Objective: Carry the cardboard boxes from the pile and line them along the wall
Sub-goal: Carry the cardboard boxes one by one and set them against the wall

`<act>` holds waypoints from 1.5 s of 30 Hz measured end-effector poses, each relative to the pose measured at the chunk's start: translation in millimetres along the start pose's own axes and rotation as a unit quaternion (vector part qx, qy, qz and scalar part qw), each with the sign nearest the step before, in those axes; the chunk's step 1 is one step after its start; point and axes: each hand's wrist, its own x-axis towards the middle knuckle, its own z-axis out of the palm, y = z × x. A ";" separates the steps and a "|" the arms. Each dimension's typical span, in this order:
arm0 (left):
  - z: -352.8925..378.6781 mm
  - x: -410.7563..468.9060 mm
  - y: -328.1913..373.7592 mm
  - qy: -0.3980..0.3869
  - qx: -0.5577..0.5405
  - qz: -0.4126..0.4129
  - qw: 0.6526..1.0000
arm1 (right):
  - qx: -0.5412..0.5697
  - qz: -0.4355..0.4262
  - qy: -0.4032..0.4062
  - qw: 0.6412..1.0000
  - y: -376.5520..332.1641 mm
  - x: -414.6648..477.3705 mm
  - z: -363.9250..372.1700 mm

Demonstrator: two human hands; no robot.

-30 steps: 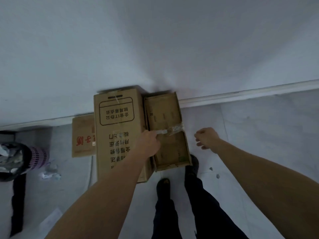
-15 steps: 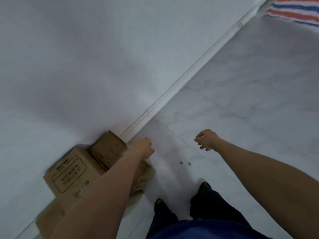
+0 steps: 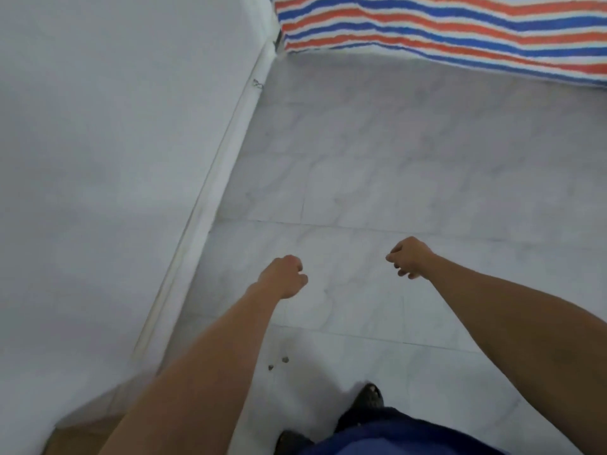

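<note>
My left hand (image 3: 285,275) hangs over the floor with its fingers loosely curled and holds nothing. My right hand (image 3: 409,257) hangs a little further right, fingers also loosely curled and empty. A brown corner of a cardboard box (image 3: 77,436) shows at the bottom left edge, against the white wall (image 3: 108,165) and behind my left forearm. The rest of the boxes are out of view.
A white baseboard (image 3: 210,198) runs diagonally from the bottom left to the top centre. Grey marble floor tiles (image 3: 410,165) spread to the right. A red, blue and white striped sheet (image 3: 443,24) covers the far end. Small debris (image 3: 285,359) lies near my shoes.
My view has swung right, away from the boxes along the wall. My left hand has come off the small box and now hangs free. The striped sheet has come into view.
</note>
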 end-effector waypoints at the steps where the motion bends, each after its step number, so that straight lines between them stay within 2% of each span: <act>1: -0.3 11.4 24.0 -0.014 0.009 0.018 1.000 | 0.012 0.012 0.009 1.000 9.6 7.3 -20.9; 12: -53.1 180.1 229.3 -0.089 0.150 0.127 0.976 | 0.131 0.090 0.067 0.985 82.6 109.0 -192.8; 16: -83.1 253.5 326.8 -0.083 0.186 0.195 0.959 | 0.178 0.141 0.119 0.967 111.5 149.4 -268.8; 17: -94.8 277.6 373.3 -0.087 0.205 0.220 0.950 | 0.206 0.156 0.135 0.957 121.1 160.3 -300.3; 21: -104.7 317.5 468.5 -0.078 0.242 0.264 0.930 | 0.247 0.170 0.180 0.937 149.5 177.3 -355.1; 26: -67.8 348.0 600.1 -0.123 0.274 0.327 0.896 | 0.298 0.241 0.200 0.902 236.8 192.3 -406.5; 33: 12.1 378.8 788.5 -0.179 0.327 0.355 0.857 | 0.352 0.319 0.193 0.858 387.7 225.1 -503.4; 36: 33.3 384.9 873.0 -0.182 0.338 0.365 0.848 | 0.362 0.321 0.199 0.852 438.0 236.2 -569.4; 39: 47.0 388.5 955.6 -0.164 0.303 0.396 0.851 | 0.355 0.322 0.243 0.843 482.7 245.6 -644.7; 45: 63.4 418.4 1075.7 -0.171 0.308 0.395 0.848 | 0.354 0.302 0.264 0.845 543.4 282.5 -751.6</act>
